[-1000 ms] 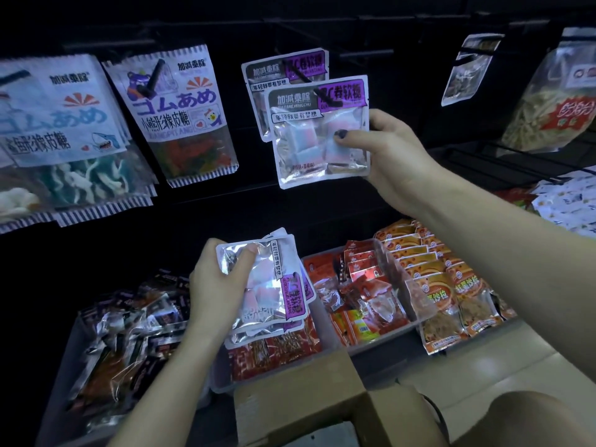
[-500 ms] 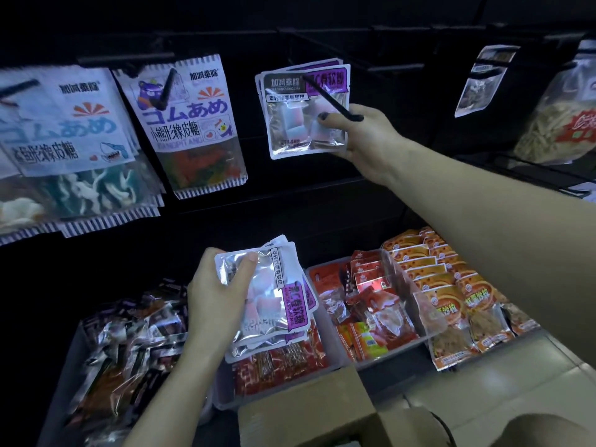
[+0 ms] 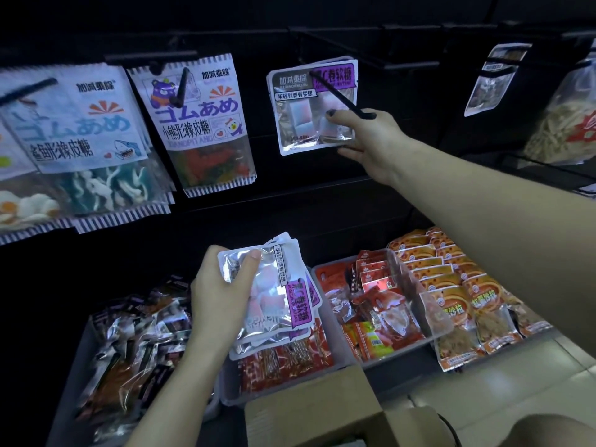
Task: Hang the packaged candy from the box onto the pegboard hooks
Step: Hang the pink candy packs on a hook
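My right hand (image 3: 374, 140) pinches a shiny candy pack (image 3: 311, 106) hanging on a black hook (image 3: 342, 95). My left hand (image 3: 219, 295) has a tight grip on a stack of flat silver packs (image 3: 274, 291). Below, clear bins (image 3: 429, 321) hold red and orange snack bags (image 3: 380, 304). A brown cardboard box (image 3: 316, 417) sits nearest me

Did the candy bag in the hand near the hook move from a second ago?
Yes. The candy bag in the right hand slid back along the black hook, away from its tip and toward the pegboard, joining the bag hanging behind it.
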Demonstrator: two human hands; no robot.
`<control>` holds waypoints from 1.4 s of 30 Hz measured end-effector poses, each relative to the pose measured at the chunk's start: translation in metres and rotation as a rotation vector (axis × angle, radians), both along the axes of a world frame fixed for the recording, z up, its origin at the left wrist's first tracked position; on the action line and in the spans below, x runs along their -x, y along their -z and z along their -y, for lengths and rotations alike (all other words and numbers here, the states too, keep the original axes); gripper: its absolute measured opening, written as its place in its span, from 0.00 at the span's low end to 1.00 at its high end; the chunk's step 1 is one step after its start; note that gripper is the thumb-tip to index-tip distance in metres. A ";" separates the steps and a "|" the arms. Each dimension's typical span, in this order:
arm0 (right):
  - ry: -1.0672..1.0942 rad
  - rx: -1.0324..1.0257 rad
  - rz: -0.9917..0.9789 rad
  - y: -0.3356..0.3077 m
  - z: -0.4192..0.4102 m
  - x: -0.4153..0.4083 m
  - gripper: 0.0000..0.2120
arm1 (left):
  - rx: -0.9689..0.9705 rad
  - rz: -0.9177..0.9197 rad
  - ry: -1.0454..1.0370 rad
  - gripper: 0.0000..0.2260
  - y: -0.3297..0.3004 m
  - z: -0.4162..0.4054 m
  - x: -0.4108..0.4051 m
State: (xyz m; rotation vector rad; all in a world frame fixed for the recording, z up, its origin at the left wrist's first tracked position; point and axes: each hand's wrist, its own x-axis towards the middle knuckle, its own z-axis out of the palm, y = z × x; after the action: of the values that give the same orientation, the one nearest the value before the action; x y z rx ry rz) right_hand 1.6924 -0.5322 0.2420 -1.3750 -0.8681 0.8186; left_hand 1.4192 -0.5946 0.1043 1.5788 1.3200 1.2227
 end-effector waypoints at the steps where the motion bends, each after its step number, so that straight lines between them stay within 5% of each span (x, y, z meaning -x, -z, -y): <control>1: 0.002 0.018 0.006 0.002 0.002 0.000 0.25 | -0.001 0.002 0.005 0.14 0.000 0.000 0.000; 8: 0.091 0.204 0.010 0.035 0.045 0.016 0.30 | 0.033 0.054 0.019 0.14 0.001 0.004 -0.003; 12: -0.196 0.457 -0.130 0.072 0.100 0.053 0.24 | 0.023 0.033 0.016 0.13 0.001 0.008 -0.003; 15: -0.366 0.552 0.114 0.103 0.132 0.084 0.30 | 0.037 0.010 0.012 0.13 0.003 0.010 -0.004; 19: -0.267 0.498 0.269 0.120 0.152 0.104 0.26 | 0.057 0.018 0.028 0.14 0.003 0.017 -0.005; 27: -0.248 0.493 -0.145 0.125 0.163 0.101 0.28 | 0.143 0.129 0.031 0.16 0.003 0.019 0.001; 35: -0.050 0.333 0.262 0.137 0.180 0.124 0.18 | 0.095 0.120 -0.075 0.17 0.001 0.021 0.005; 42: -0.131 0.339 -0.001 0.132 0.178 0.129 0.13 | 0.122 0.126 -0.080 0.17 -0.002 0.022 0.005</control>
State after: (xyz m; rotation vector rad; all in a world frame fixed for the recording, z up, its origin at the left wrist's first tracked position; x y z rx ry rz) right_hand 1.5633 -0.7098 0.1098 -1.6224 -0.8517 1.1054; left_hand 1.4140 -0.6165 0.1063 1.3537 1.3601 1.2449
